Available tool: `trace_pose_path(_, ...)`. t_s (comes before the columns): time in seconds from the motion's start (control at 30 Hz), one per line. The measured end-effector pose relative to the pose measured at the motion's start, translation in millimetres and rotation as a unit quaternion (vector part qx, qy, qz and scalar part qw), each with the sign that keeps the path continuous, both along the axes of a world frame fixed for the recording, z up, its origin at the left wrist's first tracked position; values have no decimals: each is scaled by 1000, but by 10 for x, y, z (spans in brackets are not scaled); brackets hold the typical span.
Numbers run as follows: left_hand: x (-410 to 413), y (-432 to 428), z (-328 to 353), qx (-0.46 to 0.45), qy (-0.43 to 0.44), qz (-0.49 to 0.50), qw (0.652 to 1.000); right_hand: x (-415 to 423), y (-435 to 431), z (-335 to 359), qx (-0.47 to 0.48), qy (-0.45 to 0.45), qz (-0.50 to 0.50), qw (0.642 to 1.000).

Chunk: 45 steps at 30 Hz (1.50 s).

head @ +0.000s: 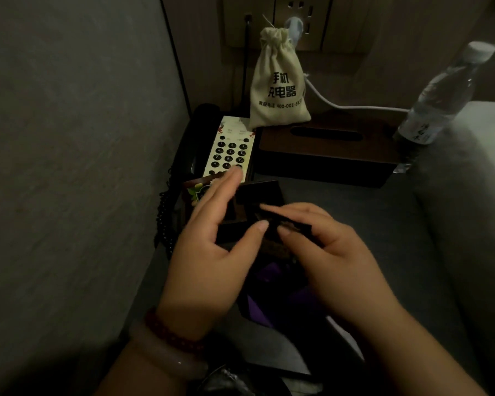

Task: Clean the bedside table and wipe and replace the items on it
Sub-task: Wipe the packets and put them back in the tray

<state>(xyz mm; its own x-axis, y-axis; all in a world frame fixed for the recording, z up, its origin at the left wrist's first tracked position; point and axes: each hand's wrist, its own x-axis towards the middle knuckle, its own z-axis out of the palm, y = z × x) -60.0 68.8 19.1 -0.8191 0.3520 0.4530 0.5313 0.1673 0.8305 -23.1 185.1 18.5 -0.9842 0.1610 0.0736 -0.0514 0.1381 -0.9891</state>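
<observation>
Over the dim bedside table (363,212), my left hand (203,252) holds a small dark box (259,192) between its thumb and outstretched fingers. My right hand (329,252) pinches a small dark flat item (293,224) at the box's front edge, thumb and forefinger closed on it. A purple cloth (269,284) lies under both hands, mostly hidden. The picture is blurred and dark, so the held item's detail is unclear.
A telephone (230,150) with a black handset (195,138) stands at the back left, a printed card (194,190) before it. A cloth pouch (277,81) sits on the dark tissue box (326,155). A water bottle (440,95) and white bedding (475,172) are on the right.
</observation>
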Motion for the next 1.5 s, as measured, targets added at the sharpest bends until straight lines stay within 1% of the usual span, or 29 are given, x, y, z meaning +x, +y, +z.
trace_pose_path(0.03,-183,-235,-68,-4,-76,48,996,-5,24,5,9,-3,7,1000)
trace_pose_path(0.07,-222,-315,-63,-14,-99,36,994,-11,33,5,7,-8,9,1000)
trace_pose_path(0.13,-187,-403,-116,-36,-83,37,995,-21,19,5,-4,-10,-11,1000)
trace_pose_path(0.2,-189,-291,-52,-24,-103,44,993,-35,28,-4,-31,-8,-60,998)
trace_pose_path(0.3,-350,-382,19,30,-70,128,989,-68,174,6,-27,-8,-166,986)
trace_pose_path(0.33,-425,-379,79,24,-52,140,988,-73,232,10,-23,-7,-194,981)
trace_pose_path(0.4,-574,-327,180,-32,-15,147,989,-76,324,-1,-17,-7,-234,972)
trace_pose_path(0.47,-754,-256,212,-108,-2,135,985,-77,360,-26,-3,-9,-254,967)
trace_pose_path(0.53,-881,-183,181,-171,8,116,978,-72,364,-33,4,-7,-258,966)
trace_pose_path(0.63,-967,-100,95,-256,44,108,960,-61,383,-47,4,-9,-256,967)
trace_pose_path(0.73,-970,-78,31,-292,59,107,949,-63,401,-69,10,-14,-255,967)
trace_pose_path(0.9,-979,-95,100,-334,135,108,927,-53,397,-81,34,-6,-240,970)
trace_pose_path(0.97,-988,-92,144,-355,152,104,916,-52,393,-86,37,-8,-234,971)
trace_pose_path(1.07,-979,-83,166,-388,158,104,902,-61,387,-84,30,-8,-233,972)
trace_pose_path(1.17,-926,-42,138,-434,146,76,886,-61,372,-86,29,-7,-232,972)
trace_pose_path(1.27,-876,10,92,-440,90,62,891,-62,361,-79,20,-6,-229,973)
trace_pose_path(1.33,-880,35,57,-455,64,57,887,-62,349,-76,24,-7,-225,974)
trace_pose_path(1.4,-914,68,26,-491,68,54,867,-63,343,-81,25,-5,-221,975)
trace_pose_path(1.47,-945,94,12,-533,90,62,839,-69,336,-88,25,-13,-216,976)
trace_pose_path(1.5,-962,101,4,-541,101,67,832,-71,338,-93,25,-20,-215,976)
